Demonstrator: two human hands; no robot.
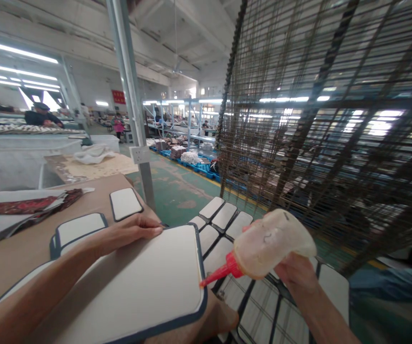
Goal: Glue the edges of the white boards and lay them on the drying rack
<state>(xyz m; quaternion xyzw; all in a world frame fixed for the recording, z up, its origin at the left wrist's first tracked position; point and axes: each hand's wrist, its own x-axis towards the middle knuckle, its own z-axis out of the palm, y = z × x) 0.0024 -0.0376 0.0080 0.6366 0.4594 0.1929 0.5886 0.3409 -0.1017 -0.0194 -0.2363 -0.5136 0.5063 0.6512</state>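
Observation:
A large white panel with a dark blue edge [134,282] and rounded corners lies in front of me, its right side reaching past the table edge. My left hand [145,227] pinches the far edge of this panel between thumb and fingers. My right hand [295,270] is wrapped round a translucent squeeze bottle with a red nozzle [274,243], tilted downward. The nozzle tip touches the panel's right edge, where the white surface meets the dark border. A thin yellowish line runs along that border above the tip.
Smaller dark-edged white panels [80,229] lie on the brown table [8,258] at left, near red patterned fabric [23,205]. More panels [213,239] stand in rows at lower right, beside a hanging wire rack [320,95]. A metal post [130,81] rises ahead. People work farther back.

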